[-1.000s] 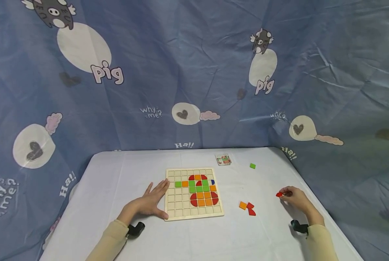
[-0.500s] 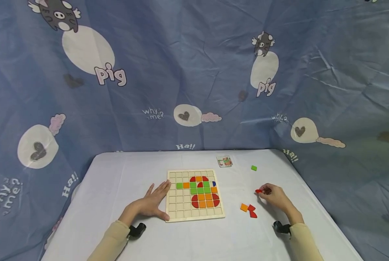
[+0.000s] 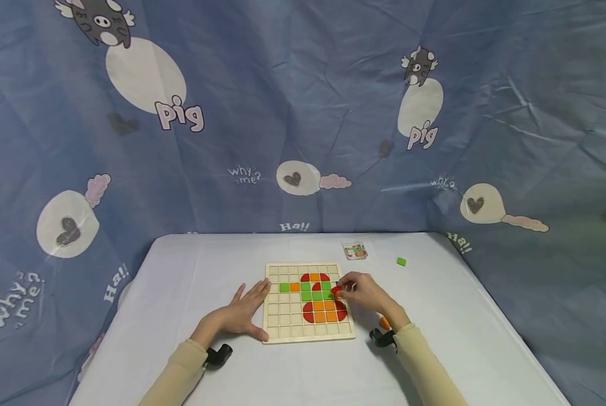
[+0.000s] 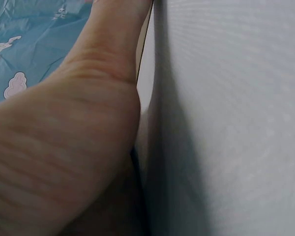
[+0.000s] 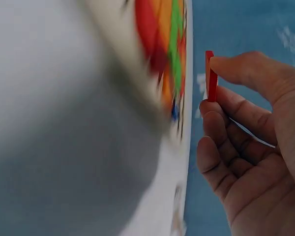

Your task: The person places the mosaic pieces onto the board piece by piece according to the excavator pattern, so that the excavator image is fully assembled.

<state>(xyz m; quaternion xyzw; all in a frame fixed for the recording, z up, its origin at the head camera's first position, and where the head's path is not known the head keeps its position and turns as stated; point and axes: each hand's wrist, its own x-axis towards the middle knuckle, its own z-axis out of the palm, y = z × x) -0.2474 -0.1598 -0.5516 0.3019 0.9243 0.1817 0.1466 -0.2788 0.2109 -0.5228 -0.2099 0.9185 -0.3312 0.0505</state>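
My right hand [image 3: 361, 290] pinches a red quarter-round tile [image 5: 213, 83] between thumb and index finger, above the right side of a wooden grid board [image 3: 282, 321]. In the right wrist view the tile stands on edge and apart from the board. Green, orange and red tiles fill part of the grid, among them an orange tile [image 3: 319, 317] low on the right. A small blue piece [image 5: 175, 112] is mostly covered by my right hand in the head view. With fingers spread, my left hand [image 3: 237, 316] rests against the board's left edge.
A small picture card [image 3: 355, 251] lies behind the board. To its right is a loose green tile [image 3: 402, 261]. Beside my right wrist an orange tile [image 3: 384, 322] shows in part; the arm hides what lies there. A blue patterned cloth [image 3: 303, 113] hangs behind the white table [image 3: 222, 254].
My right hand has carried the red tile leftward from the table's right side to over the board, and its forearm now covers the loose red tiles. The left hand stays at the board's edge.
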